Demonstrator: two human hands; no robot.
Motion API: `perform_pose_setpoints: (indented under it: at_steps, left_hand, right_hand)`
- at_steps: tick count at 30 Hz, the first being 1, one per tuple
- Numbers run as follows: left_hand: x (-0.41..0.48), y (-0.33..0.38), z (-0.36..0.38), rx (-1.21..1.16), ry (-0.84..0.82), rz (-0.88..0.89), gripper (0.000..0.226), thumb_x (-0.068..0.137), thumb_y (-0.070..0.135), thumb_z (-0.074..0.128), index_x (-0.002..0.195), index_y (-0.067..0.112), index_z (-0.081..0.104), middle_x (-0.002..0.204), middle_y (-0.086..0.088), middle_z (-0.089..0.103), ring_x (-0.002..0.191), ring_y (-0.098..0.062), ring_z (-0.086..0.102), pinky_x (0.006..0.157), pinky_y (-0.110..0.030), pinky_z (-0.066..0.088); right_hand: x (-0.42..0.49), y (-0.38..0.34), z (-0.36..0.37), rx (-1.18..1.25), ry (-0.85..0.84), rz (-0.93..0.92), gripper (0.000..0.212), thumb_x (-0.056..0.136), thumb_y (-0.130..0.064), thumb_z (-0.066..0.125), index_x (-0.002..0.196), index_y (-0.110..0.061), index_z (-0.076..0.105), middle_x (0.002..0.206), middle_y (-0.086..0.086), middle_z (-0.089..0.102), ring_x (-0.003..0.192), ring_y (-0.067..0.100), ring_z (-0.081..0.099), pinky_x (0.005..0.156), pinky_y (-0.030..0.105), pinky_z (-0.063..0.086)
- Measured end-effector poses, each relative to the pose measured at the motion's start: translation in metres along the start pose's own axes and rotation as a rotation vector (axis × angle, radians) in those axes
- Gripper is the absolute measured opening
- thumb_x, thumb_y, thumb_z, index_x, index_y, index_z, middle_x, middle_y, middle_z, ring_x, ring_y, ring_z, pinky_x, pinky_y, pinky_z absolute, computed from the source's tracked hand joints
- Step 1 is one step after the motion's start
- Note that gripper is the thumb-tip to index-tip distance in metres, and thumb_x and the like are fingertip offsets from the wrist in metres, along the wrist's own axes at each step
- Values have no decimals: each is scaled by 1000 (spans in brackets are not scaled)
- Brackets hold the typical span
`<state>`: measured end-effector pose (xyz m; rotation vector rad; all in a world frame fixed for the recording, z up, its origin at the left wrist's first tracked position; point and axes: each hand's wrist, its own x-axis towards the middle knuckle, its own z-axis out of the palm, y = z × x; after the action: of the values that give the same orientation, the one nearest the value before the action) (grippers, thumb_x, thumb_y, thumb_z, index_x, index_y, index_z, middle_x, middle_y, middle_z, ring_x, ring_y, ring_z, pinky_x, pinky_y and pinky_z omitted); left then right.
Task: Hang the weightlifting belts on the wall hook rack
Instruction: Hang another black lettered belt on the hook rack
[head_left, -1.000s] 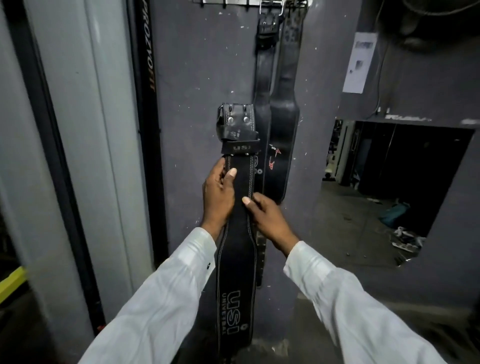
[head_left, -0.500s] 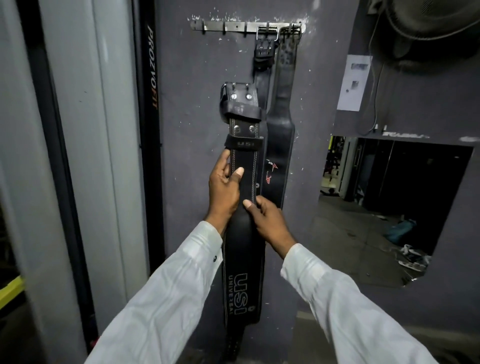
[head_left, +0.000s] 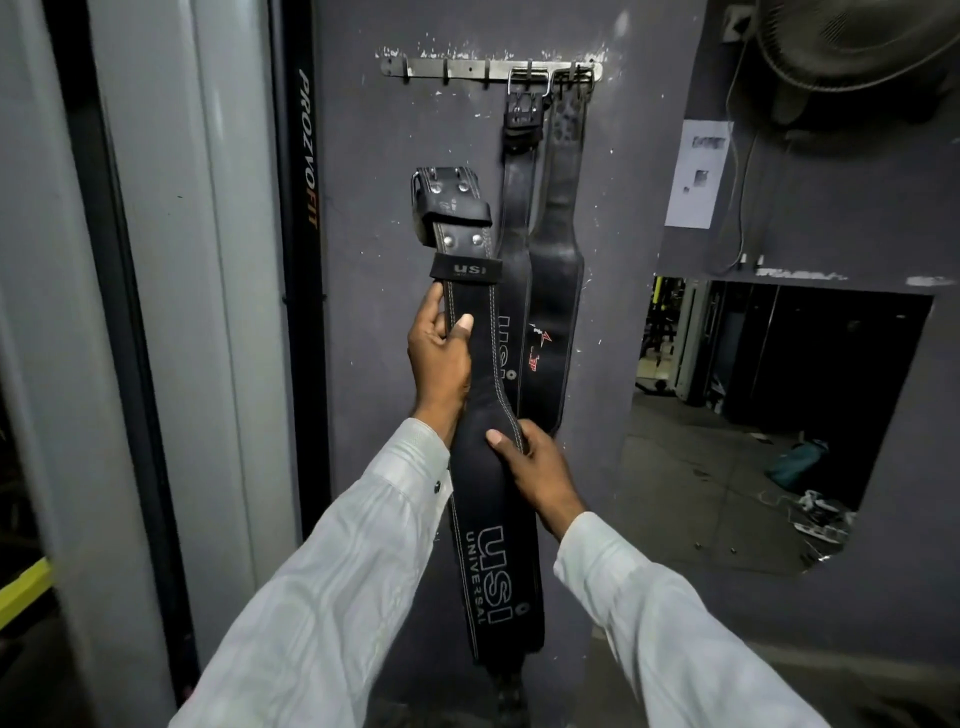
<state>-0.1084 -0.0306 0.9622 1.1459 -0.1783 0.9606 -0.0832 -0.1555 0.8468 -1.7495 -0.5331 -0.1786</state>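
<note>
Both hands grip a black USI belt (head_left: 480, 364) upright: left hand (head_left: 439, 358) high, right hand (head_left: 535, 467) lower. Two belts (head_left: 540, 260) hang from the hook rack (head_left: 452, 67).

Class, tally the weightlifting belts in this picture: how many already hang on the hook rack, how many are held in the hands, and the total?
Hanging on the hook rack: 2, the buckled belt and the belt beside it
Held in both hands: 1, the USI belt
Total: 3

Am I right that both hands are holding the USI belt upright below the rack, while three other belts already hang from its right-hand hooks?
Not quite: the head view shows two belts, not three, already hanging from the right end of the hook rack. The rest holds: the left hand and right hand hold the USI belt upright below the rack.
</note>
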Motion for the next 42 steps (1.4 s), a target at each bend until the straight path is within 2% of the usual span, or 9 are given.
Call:
perform_pose_setpoints:
  at_steps: [4, 6, 12, 18, 25, 30, 34, 38, 42]
  left_hand:
    - [5, -3, -4, -51, 25, -39, 61, 91, -13, 54, 147, 5, 40, 145, -11, 53, 134, -19, 53, 117, -41, 39]
    - [6, 0, -2, -91, 27, -58, 61, 91, -14, 53, 148, 6, 40, 144, -11, 55, 131, -20, 56, 115, -42, 40]
    - [11, 11, 11, -111, -1, -42, 62, 90, -13, 55, 147, 5, 41, 148, -14, 50, 136, -23, 50, 117, -43, 39]
    - [23, 23, 14, -163, 18, -51, 62, 89, -12, 55, 147, 4, 40, 145, -13, 53, 131, -25, 55, 114, -47, 41]
    - [27, 29, 17, -157, 12, -65, 63, 89, -11, 56, 147, 5, 40, 142, -14, 56, 128, -26, 58, 112, -47, 44]
    - [34, 30, 11, -181, 21, -83, 63, 85, -8, 58, 145, 8, 45, 139, -17, 59, 126, -29, 60, 109, -51, 46]
    - [29, 29, 15, -162, 1, -93, 64, 81, -4, 59, 144, 7, 47, 137, -17, 60, 125, -29, 61, 107, -52, 47]
    - [30, 29, 18, -168, 4, -100, 65, 81, -6, 59, 144, 7, 46, 136, -19, 61, 124, -31, 61, 107, -54, 47]
    - [35, 36, 20, -145, -26, -70, 65, 80, -3, 61, 144, 6, 47, 136, -19, 60, 125, -31, 61, 107, -53, 48]
  right_hand:
    - [-19, -2, -12, 252, -153, 131, 27, 92, -33, 69, 111, -14, 64, 104, 2, 76, 93, 16, 73, 81, 29, 60]
    - [-25, 10, -16, 238, -253, 178, 32, 93, -33, 67, 121, -18, 62, 113, 3, 74, 101, 17, 73, 87, 33, 60]
    - [-29, 18, -6, 87, 17, 60, 42, 73, -60, 72, 108, -38, 67, 107, -10, 76, 101, 12, 72, 98, 46, 55]
    - [-34, 14, -31, 153, -160, 87, 38, 90, -30, 71, 125, -21, 59, 119, 4, 72, 111, 23, 69, 102, 48, 52]
    - [-41, 28, -30, -130, 59, 11, 37, 81, -58, 65, 114, -41, 60, 106, -12, 75, 104, 11, 69, 99, 41, 54]
    - [-50, 33, -36, -56, -158, 108, 47, 83, -56, 68, 123, -32, 60, 114, -9, 73, 104, 9, 71, 100, 41, 54]
    - [-53, 34, -35, -157, -77, 35, 40, 91, -44, 66, 127, -30, 60, 114, -13, 72, 102, -2, 68, 100, 29, 53]
    - [-62, 47, -41, 36, -243, 165, 49, 88, -42, 71, 134, -31, 55, 122, -7, 71, 112, 11, 68, 102, 35, 52]
    - [-70, 72, -42, 104, -277, 194, 41, 94, -15, 66, 133, -18, 55, 123, 1, 71, 114, 17, 68, 103, 37, 50]
